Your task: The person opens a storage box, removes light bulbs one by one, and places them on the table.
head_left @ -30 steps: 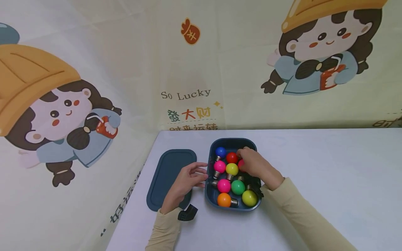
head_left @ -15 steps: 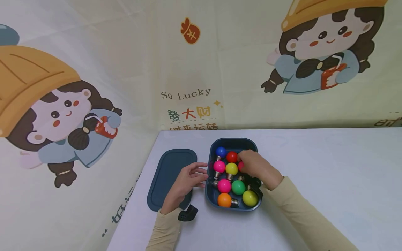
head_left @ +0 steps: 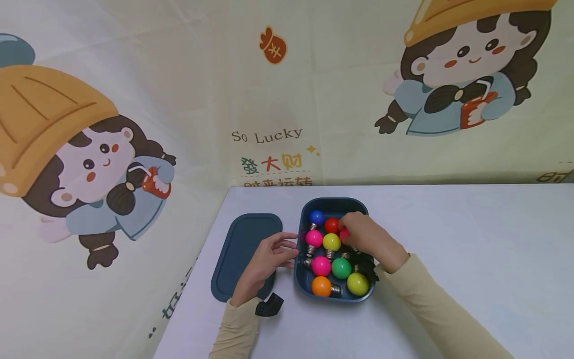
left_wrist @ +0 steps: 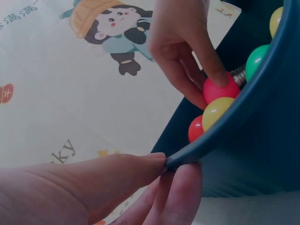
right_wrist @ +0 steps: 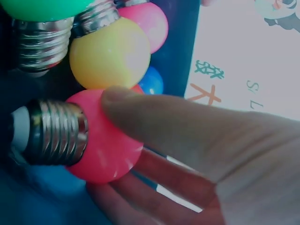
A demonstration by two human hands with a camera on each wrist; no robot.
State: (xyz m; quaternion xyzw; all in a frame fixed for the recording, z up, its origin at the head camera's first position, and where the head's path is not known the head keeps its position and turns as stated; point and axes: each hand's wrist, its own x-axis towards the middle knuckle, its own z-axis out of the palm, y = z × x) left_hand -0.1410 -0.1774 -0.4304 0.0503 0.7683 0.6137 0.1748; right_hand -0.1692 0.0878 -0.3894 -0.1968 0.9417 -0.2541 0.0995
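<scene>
A dark blue box stands on the white table with round coloured light bulbs lying inside. The left hand is at its left side; in the left wrist view thumb and finger pinch the rim. Inside the right part of the box, the right hand pinches a pink light bulb by its globe, thumb on one side and fingers on the other. The bulb's metal screw base faces away from the palm. Touching or close beside it are a yellow bulb and a red bulb.
Left of the box lies a flat dark blue lid, partly under the left forearm. More bulbs fill the box: blue, green, orange, yellow-green and two pink. A printed cloth hangs behind the table.
The head view has shifted very slightly. Both hands keep their places, the left at the box rim and the right on the pink light bulb.
</scene>
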